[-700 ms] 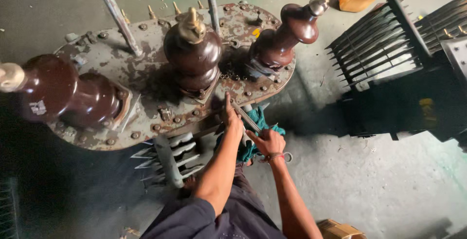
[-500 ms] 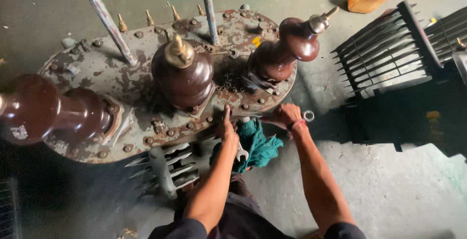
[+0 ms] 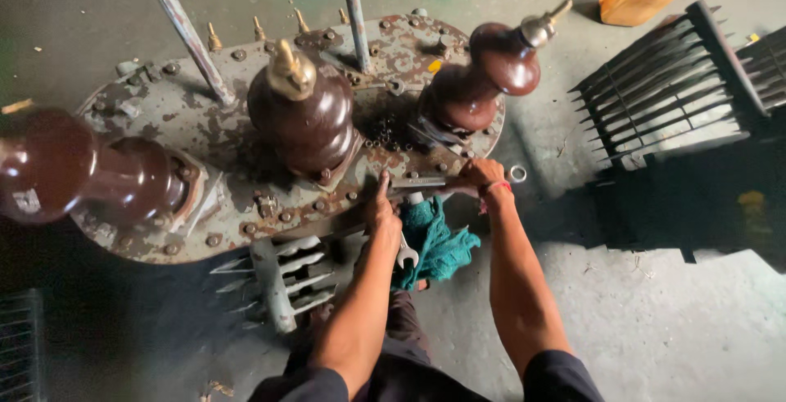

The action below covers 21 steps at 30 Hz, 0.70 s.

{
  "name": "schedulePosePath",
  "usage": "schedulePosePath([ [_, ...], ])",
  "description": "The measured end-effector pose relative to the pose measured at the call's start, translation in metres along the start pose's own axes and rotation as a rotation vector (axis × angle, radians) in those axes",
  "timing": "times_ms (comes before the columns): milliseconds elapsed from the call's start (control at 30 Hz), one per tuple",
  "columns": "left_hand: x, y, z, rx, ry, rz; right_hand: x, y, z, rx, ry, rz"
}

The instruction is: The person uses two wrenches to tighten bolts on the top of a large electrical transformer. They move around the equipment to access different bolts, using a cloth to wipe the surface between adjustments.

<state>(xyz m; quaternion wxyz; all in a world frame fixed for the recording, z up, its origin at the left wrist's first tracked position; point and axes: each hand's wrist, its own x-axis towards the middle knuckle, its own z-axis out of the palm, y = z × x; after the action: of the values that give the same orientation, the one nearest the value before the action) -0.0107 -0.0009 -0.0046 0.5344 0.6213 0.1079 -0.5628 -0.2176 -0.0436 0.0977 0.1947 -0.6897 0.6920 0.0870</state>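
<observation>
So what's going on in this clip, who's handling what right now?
A person leans over a rusty grey transformer lid that carries three brown porcelain insulators. The right hand grips a long wrench lying along the lid's front edge, its ring end sticking out past the rim. The left hand presses a finger on the lid beside the wrench's other end. A teal rag and a second wrench sit just below the hands.

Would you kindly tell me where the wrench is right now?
In the head view the wrench lies across the rusty lid's near rim, right of centre, in the right hand's grip, above the teal rag.
</observation>
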Motion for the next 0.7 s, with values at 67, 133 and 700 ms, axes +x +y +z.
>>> schedulePosePath([
  [67,-0.006,0.009,0.007,-0.037,0.027,-0.004,-0.012,-0.008,-0.011,0.019,0.122,-0.012],
  [133,-0.011,0.016,0.016,-0.003,0.143,-0.108,-0.035,-0.008,-0.007,0.052,0.214,0.003],
  [700,-0.005,-0.029,-0.003,-0.158,-0.239,-0.072,-0.061,0.028,0.062,-0.07,0.248,-0.115],
])
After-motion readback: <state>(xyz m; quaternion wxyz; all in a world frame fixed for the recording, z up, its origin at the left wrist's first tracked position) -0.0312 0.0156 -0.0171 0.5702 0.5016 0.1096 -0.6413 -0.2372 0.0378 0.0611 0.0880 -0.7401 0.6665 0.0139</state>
